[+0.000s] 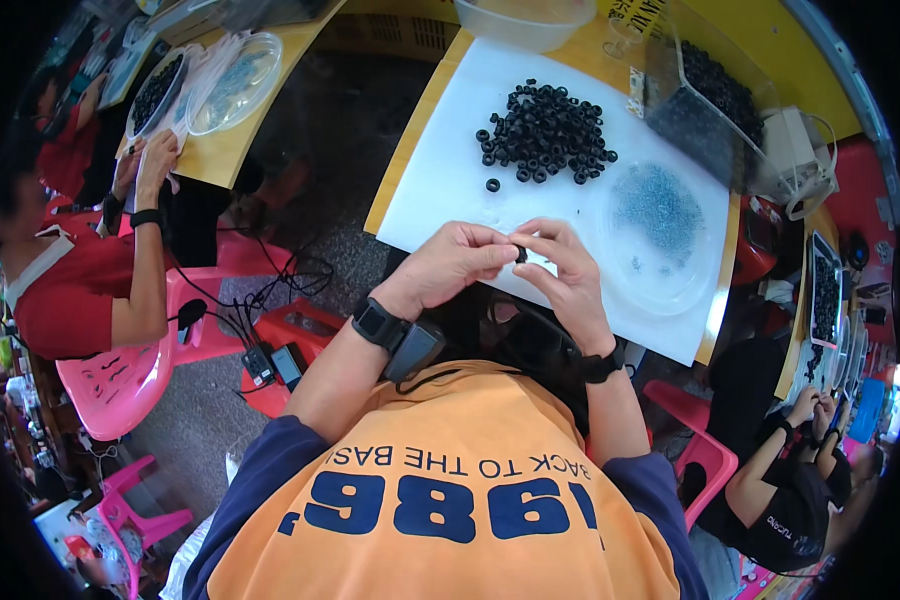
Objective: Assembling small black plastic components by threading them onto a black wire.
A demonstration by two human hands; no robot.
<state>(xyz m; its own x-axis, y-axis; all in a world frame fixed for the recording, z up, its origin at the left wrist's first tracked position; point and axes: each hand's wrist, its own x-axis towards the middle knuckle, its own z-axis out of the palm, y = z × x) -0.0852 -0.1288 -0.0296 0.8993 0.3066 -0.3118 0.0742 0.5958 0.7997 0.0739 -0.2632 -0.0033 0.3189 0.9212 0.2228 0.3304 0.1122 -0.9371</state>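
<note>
My left hand [455,262] and my right hand [568,278] meet at the near edge of a white board [435,175]. Between their fingertips is a small black ring-shaped part [521,255], pinched from both sides and partly hidden by the fingers. Beyond the hands lies a loose pile of similar black rings [548,135], with a single ring [492,185] apart at its near left. Right of the pile, a shallow clear round dish [638,295] holds many tiny bluish transparent pieces [660,208].
A clear bin [685,125] of black parts stands at the far right, beside a white box-like device [785,150]. Another clear tub [525,30] is at the far edge. Co-workers sit at tables left and right. Cables [260,300] hang near a pink chair [120,385] and red stool [270,400].
</note>
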